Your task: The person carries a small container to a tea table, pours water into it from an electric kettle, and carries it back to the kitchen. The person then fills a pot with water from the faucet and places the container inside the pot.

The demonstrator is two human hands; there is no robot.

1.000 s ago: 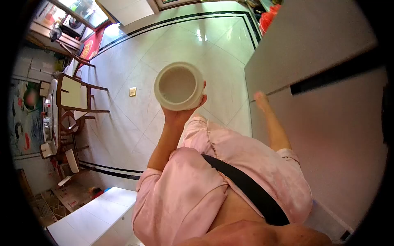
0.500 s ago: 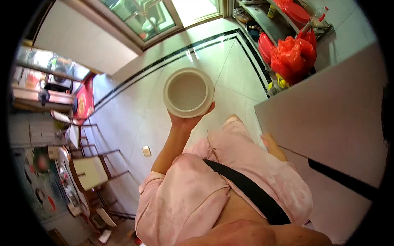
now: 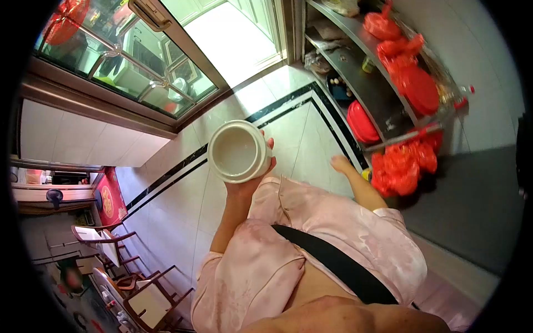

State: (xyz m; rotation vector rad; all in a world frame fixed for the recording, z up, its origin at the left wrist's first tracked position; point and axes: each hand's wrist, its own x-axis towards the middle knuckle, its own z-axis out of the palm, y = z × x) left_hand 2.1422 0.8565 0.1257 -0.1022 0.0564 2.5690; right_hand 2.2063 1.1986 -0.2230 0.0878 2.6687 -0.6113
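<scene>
Cupping pale pot (image 3: 263,155), left hand (image 3: 246,186) outstretched

Shelf (image 3: 383,91) has a bunch of red bags (image 3: 398,51) on it, chairs (image 3: 149,305) standing on the tiled floor (image 3: 177,222).

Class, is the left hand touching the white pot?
Touching: the head view shows the left hand gripping the white pot, fingers curled against its side.

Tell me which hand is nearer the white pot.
Left. The left hand holds the white pot; the right hand is apart from it, off to its right.
</scene>
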